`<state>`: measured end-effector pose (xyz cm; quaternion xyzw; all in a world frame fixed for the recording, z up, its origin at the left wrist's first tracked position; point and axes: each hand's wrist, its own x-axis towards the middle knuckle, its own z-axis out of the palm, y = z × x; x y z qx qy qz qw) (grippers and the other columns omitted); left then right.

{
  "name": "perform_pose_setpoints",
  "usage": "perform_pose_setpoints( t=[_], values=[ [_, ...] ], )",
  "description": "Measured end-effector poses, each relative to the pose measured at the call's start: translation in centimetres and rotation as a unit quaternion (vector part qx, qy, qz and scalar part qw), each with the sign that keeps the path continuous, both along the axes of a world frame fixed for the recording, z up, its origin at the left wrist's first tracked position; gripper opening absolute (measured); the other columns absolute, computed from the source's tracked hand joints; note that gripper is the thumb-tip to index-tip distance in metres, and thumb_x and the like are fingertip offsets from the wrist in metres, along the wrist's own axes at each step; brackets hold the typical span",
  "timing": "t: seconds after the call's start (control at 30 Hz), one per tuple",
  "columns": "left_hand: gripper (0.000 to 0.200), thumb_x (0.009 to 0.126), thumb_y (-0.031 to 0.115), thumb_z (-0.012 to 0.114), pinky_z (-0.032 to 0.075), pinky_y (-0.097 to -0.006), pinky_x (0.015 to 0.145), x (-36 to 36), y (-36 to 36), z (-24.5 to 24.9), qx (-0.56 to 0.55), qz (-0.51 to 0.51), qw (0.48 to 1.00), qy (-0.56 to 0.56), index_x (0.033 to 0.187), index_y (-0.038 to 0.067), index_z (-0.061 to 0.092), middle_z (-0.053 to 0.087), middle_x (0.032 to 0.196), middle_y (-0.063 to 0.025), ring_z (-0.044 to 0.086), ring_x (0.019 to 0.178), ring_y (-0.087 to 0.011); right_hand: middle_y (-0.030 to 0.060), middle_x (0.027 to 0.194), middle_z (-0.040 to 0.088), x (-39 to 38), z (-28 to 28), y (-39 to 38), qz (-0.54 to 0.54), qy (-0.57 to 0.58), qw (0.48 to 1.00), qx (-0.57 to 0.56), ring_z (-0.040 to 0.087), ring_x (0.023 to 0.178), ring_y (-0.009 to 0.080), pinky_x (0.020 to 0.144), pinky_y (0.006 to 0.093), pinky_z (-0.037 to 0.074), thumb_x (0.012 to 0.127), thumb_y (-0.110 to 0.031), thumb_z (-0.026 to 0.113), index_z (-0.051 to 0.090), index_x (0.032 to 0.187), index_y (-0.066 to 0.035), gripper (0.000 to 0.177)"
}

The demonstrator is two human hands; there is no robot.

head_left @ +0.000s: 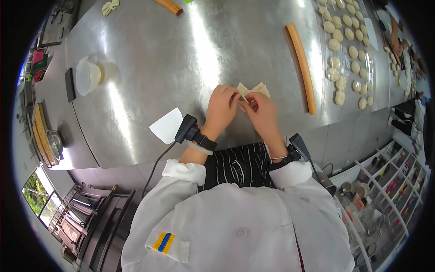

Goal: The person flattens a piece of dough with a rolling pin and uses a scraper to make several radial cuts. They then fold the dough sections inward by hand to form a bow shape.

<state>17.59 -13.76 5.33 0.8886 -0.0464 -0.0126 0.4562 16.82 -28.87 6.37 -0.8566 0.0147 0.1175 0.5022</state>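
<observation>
I bend both hands over the steel table [154,68], close in front of my striped apron [235,165], working at a thin piece of dough [257,89] between them. My left hand [220,106] has its fingers curled, thumb and fingertips drawn together on the dough's left edge. My right hand [263,113] pinches the near edge, thumb and forefinger closed on it, the other fingers bent in; the pale sheet spreads out just beyond my knuckles. Near my left wrist lies a white card [166,126], and farther left stands a translucent tub [88,78]. To my right is a wooden rolling pin [302,70], with rows of dough balls [355,67] past it.
</observation>
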Motion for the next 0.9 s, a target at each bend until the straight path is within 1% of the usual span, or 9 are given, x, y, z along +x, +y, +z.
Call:
perform_pose_setpoints(
  t=[0.03, 0.1, 0.2, 0.33, 0.4, 0.43, 0.5, 0.7, 0.9],
  values=[
    [0.008, 0.081, 0.007, 0.064, 0.047, -0.0390, 0.074, -0.1, -0.3, 0.4, 0.000, 0.000, 1.000, 0.001, 0.088, 0.002, 0.063, 0.058, 0.083, -0.0105, 0.055, 0.081, -0.0288, 0.0115, 0.083, 0.063, -0.2, -0.1, 0.2, 0.000, 0.001, 1.000, 0.000, 0.061, 0.062, 0.0204, 0.059, 0.0304, 0.049, 0.078, -0.008, 0.073, 0.062, 0.095, -0.001, 0.022],
    [0.010, 0.084, 0.006, 0.066, 0.049, -0.0303, 0.069, 0.0, -0.9, 1.1, -0.117, 0.039, 0.981, 0.149, 0.093, 0.001, 0.064, 0.065, 0.081, -0.0101, 0.061, 0.074, -0.0209, 0.0107, 0.088, 0.060, -0.4, -0.1, 0.4, -0.001, -0.031, 0.999, -0.007, 0.061, 0.063, 0.0206, 0.058, 0.0300, 0.049, 0.077, -0.005, 0.072, 0.061, 0.098, -0.002, 0.024],
    [0.015, 0.085, 0.008, 0.067, 0.050, -0.0251, 0.067, 0.2, -1.0, 0.4, -0.172, 0.063, 0.958, 0.220, 0.098, 0.000, 0.064, 0.068, 0.083, -0.0094, 0.064, 0.071, -0.0139, 0.0090, 0.089, 0.059, -0.7, -0.3, 0.4, -0.003, -0.023, 1.000, 0.013, 0.062, 0.064, 0.0192, 0.057, 0.0279, 0.049, 0.078, -0.003, 0.070, 0.061, 0.100, -0.003, 0.024],
    [0.016, 0.085, 0.006, 0.066, 0.050, -0.0245, 0.068, 0.4, -0.7, -0.8, -0.176, 0.063, 0.957, 0.223, 0.100, 0.000, 0.063, 0.067, 0.082, -0.0071, 0.062, 0.073, -0.0120, 0.0077, 0.085, 0.059, -2.1, -1.1, -0.2, -0.092, -0.016, 0.993, 0.077, 0.060, 0.062, 0.0153, 0.055, 0.0256, 0.047, 0.082, -0.001, 0.066, 0.060, 0.099, -0.001, 0.018],
    [0.018, 0.087, 0.005, 0.064, 0.051, -0.0248, 0.068, 0.7, -0.7, -0.7, -0.238, 0.081, 0.924, 0.288, 0.103, -0.001, 0.060, 0.067, 0.083, -0.0067, 0.063, 0.073, -0.0116, 0.0068, 0.081, 0.060, -2.7, -1.0, -0.5, -0.148, 0.092, 0.979, 0.107, 0.058, 0.059, 0.0111, 0.053, 0.0240, 0.046, 0.087, -0.002, 0.061, 0.059, 0.098, 0.001, 0.011],
    [0.018, 0.087, 0.005, 0.064, 0.051, -0.0248, 0.068, 0.8, -0.6, -0.3, -0.237, 0.079, 0.924, 0.289, 0.103, -0.001, 0.060, 0.067, 0.083, -0.0067, 0.063, 0.073, -0.0116, 0.0068, 0.081, 0.060, -2.9, -1.0, -0.3, -0.151, 0.092, 0.978, 0.107, 0.058, 0.059, 0.0111, 0.053, 0.0240, 0.046, 0.087, -0.002, 0.061, 0.059, 0.098, 0.001, 0.011],
    [0.018, 0.089, 0.004, 0.061, 0.051, -0.0244, 0.067, 1.4, -0.6, 0.6, -0.339, 0.096, 0.862, 0.365, 0.105, -0.002, 0.059, 0.066, 0.083, -0.0065, 0.063, 0.075, -0.0114, 0.0060, 0.078, 0.061, -3.1, -1.0, 0.5, -0.197, 0.170, 0.947, 0.187, 0.055, 0.056, 0.0098, 0.051, 0.0241, 0.045, 0.091, -0.002, 0.056, 0.057, 0.099, 0.001, 0.009],
    [0.016, 0.089, 0.003, 0.060, 0.051, -0.0225, 0.067, 1.9, 0.2, -0.1, -0.319, 0.069, 0.872, 0.364, 0.104, -0.002, 0.059, 0.065, 0.085, -0.0069, 0.063, 0.075, -0.0114, 0.0063, 0.087, 0.060, -3.1, -1.1, 1.8, -0.269, 0.195, 0.884, 0.328, 0.055, 0.058, 0.0087, 0.051, 0.0230, 0.043, 0.091, -0.002, 0.057, 0.054, 0.102, 0.001, 0.012],
    [0.017, 0.084, -0.004, 0.057, 0.054, -0.0245, 0.062, 1.8, 0.9, -0.7, -0.226, 0.027, 0.928, 0.294, 0.100, -0.004, 0.062, 0.065, 0.082, -0.0092, 0.064, 0.071, -0.0129, 0.0053, 0.088, 0.060, -3.5, -2.2, 2.3, -0.259, 0.156, 0.903, 0.304, 0.055, 0.060, 0.0065, 0.050, 0.0208, 0.043, 0.089, 0.000, 0.060, 0.055, 0.099, 0.001, 0.012]
  ],
)
